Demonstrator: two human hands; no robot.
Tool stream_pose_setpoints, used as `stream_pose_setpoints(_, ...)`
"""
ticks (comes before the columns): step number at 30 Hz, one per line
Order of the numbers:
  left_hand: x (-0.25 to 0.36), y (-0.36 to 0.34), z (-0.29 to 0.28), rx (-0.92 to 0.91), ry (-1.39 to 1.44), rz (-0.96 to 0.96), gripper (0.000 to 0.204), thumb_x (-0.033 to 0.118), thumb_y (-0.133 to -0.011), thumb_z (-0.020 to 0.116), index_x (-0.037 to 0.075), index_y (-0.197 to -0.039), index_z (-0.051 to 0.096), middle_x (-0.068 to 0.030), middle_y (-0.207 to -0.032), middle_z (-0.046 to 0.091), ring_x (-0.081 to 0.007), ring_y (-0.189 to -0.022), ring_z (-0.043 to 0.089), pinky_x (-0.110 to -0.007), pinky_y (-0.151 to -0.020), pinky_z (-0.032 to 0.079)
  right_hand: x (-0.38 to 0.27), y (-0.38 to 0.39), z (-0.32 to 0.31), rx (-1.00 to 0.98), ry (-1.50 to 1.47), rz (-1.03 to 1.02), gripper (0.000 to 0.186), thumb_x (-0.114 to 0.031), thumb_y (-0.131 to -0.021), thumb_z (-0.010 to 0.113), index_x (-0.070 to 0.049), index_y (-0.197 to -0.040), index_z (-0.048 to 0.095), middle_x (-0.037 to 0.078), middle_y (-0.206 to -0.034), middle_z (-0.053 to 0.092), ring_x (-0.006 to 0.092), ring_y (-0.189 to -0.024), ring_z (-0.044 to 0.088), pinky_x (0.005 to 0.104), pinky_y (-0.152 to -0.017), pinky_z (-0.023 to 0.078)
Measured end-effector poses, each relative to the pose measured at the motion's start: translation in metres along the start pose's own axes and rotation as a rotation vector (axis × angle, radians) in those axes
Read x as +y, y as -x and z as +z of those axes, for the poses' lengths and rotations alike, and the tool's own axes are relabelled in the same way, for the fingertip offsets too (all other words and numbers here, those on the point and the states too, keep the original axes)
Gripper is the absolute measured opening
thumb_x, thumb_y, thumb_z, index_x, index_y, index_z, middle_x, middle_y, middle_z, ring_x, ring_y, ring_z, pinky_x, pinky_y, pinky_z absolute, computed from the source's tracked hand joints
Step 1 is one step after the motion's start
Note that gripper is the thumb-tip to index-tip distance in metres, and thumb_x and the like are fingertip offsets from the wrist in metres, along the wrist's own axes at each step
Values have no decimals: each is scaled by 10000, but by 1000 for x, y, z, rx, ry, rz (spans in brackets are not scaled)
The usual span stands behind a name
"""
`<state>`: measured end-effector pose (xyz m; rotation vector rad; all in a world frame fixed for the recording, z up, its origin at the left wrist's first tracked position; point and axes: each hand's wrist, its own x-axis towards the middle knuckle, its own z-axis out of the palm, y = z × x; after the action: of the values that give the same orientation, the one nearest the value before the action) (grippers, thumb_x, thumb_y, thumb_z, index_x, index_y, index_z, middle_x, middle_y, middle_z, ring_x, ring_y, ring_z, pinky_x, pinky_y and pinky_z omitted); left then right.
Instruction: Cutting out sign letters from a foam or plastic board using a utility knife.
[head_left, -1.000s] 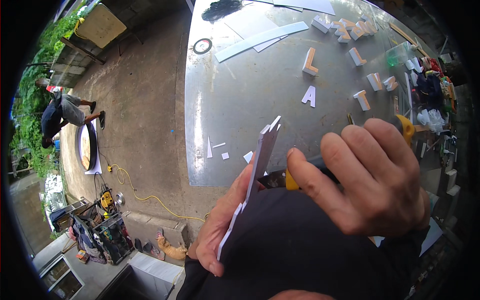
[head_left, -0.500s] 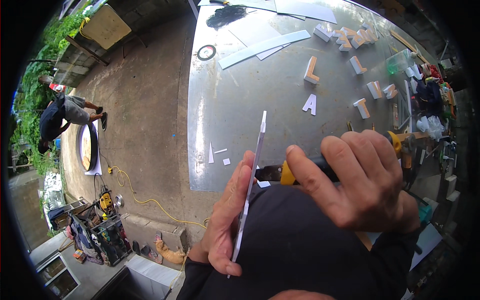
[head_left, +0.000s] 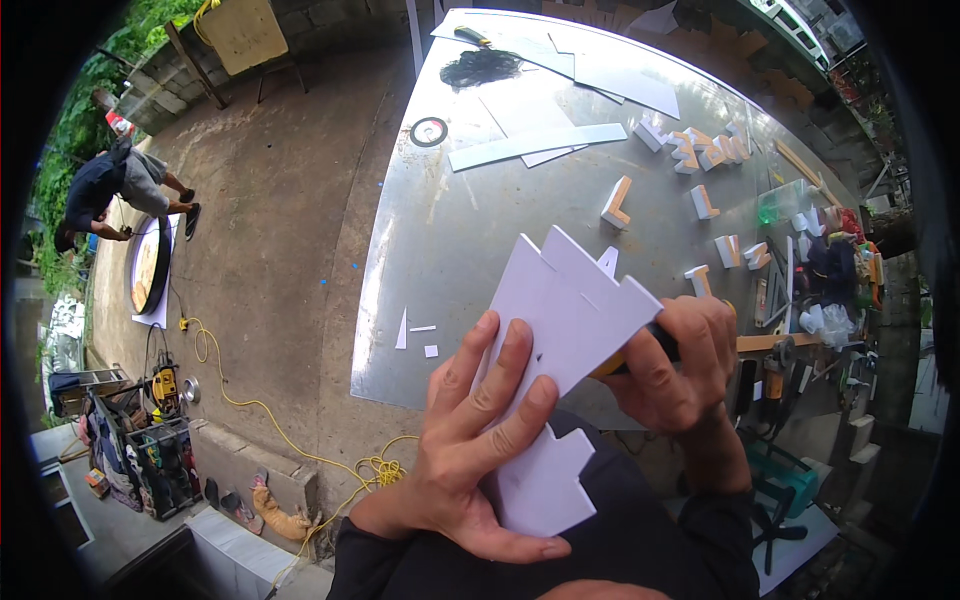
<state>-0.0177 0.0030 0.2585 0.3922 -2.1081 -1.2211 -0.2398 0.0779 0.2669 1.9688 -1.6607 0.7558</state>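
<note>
My left hand [head_left: 480, 430] is closed on a white flat sheet [head_left: 575, 315] with notched, stepped edges, its fingers over the face and its thumb along the lower part. The sheet is tilted above my lap, broad face showing, with a small dark spot near its middle. At the sheet's right edge, my right hand [head_left: 675, 365] is wrapped round a yellow and black utility knife [head_left: 612, 366]. The sheet hides the knife's blade end. Just beyond the sheet, a white cut-out letter [head_left: 608, 260] on the metal table [head_left: 450, 270] is partly covered.
Block letters [head_left: 617, 203] stand on the table's right side, near a green clear container [head_left: 780, 203]. White strips [head_left: 540, 145], a cutting disc [head_left: 429, 132] and small offcuts [head_left: 431, 351] lie there too. Another person [head_left: 110, 190] bends over a round frame [head_left: 152, 265] at left. A yellow cord [head_left: 270, 410] crosses the floor.
The white sheet has turned from nearly edge-on to broad face in my left hand. My right hand and the knife have moved partly behind it. The whole view has shifted slightly.
</note>
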Motion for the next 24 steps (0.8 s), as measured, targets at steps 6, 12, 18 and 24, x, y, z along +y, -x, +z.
stream_pose_setpoints(6, 11, -4, -8, -80, -64, -28, 910, 641, -683, 734, 86, -1385, 569, -280, -1509, 383, -474, -1420, 296, -517, -1008, 296, 10, 8, 8, 85, -34, -27, 353, -309, -810, 763, -135, -1106, 679, 45, -857, 537, 211, -759, 550, 395, -689, 441)
stream_pose_setpoints(12, 13, -6, -5, -58, -67, -10, 927, 638, -685, 730, 82, -1403, 547, -282, -1514, 375, -475, -1423, 293, -529, -1007, 299, 8, 4, 13, 119, -51, 10, 391, -297, -776, 784, -101, -1092, 661, 55, -861, 545, 227, -761, 553, 399, -698, 445)
stream_pose_setpoints(18, 13, -10, 5, 11, -137, 4, 941, 633, -682, 736, 74, -1412, 536, -310, -1511, 355, -497, -1427, 268, -559, -1008, 293, 5, 3, 30, 193, -117, 90, 413, -226, -734, 808, -59, -1081, 660, 66, -882, 571, 239, -775, 570, 397, -699, 453)
stream_pose_setpoints(24, 14, -14, 6, 64, 12, 73, 1037, 648, -653, 774, 53, -1442, 458, -270, -1540, 234, -458, -1419, 249, -535, -1025, 314, 21, 4, 53, 340, -295, 161, 400, -172, -739, 789, -2, -1076, 657, 100, -912, 604, 253, -779, 580, 401, -694, 477)
